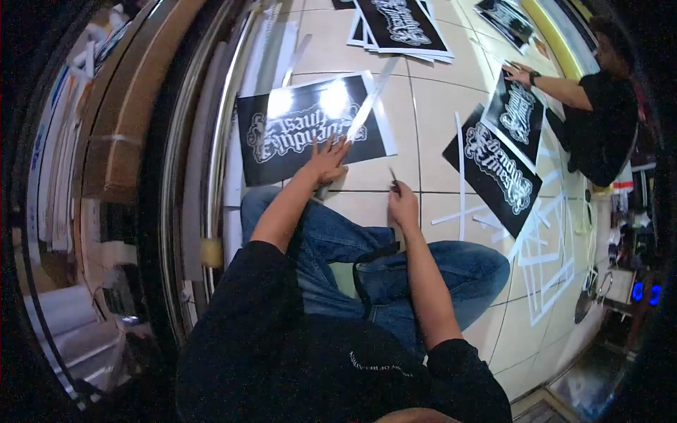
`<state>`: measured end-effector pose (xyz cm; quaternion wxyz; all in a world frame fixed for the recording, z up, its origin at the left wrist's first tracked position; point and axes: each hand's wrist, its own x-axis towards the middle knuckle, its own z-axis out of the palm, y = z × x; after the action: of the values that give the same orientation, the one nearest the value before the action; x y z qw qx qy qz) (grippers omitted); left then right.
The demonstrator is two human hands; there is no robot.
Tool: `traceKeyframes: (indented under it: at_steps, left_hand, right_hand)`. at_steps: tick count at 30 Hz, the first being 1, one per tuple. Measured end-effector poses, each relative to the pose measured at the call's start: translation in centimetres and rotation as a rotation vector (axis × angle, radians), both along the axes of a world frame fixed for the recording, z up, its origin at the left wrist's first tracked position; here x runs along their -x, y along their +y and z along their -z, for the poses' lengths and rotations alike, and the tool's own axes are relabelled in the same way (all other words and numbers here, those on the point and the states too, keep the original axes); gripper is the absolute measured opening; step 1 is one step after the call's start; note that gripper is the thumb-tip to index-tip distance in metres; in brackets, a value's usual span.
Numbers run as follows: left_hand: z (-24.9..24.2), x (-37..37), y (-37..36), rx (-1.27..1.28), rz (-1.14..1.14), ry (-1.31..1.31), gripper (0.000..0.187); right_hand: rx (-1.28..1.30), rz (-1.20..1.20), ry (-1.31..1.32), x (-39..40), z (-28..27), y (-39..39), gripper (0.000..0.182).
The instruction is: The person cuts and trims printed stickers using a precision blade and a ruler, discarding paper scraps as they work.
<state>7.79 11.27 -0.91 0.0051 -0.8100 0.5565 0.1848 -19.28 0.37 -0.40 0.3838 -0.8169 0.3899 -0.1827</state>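
Note:
In front of my crossed legs lies a glossy black poster (289, 156) with white ornate lettering and a white margin along its right side. A long, shiny straightedge (368, 106) runs diagonally across the poster near that margin. My left hand (327, 162) lies on the straightedge and poster with its fingers spread. My right hand (403, 204) is closed around a slim craft knife (394, 178), its tip pointing away from me. The knife is held just right of the poster, apart from it.
Stacked posters (402, 28) lie ahead on the tiled floor (441, 92). To the right, another person (599, 106) reaches over a poster (518, 116) that overlaps another poster (493, 169). Cut white strips (546, 271) are scattered nearby. Long rolls and a metal rail (220, 134) stand at left.

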Motion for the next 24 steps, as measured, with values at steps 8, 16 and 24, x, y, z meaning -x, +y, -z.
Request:
traceKeyframes:
  at_steps: [8,16,24]
  left_hand:
    - [-2.1,-1.8,0.7,-0.100,0.078,0.295,0.108]
    - [-4.3,3.0,0.7,-0.108,-0.011,-0.052,0.106]
    - [-0.5,-1.1,0.4,0.055,-0.364,-0.124,0.080]
  right_hand:
    - [0.097,-0.015,0.001,-0.8,0.4,0.2,0.032]
    - [0.144,-0.313,0.113,-3.4,-2.0,3.9,0.058]
    - [0.025,-0.108,0.252,-2.4,-2.7,2.4,0.092]
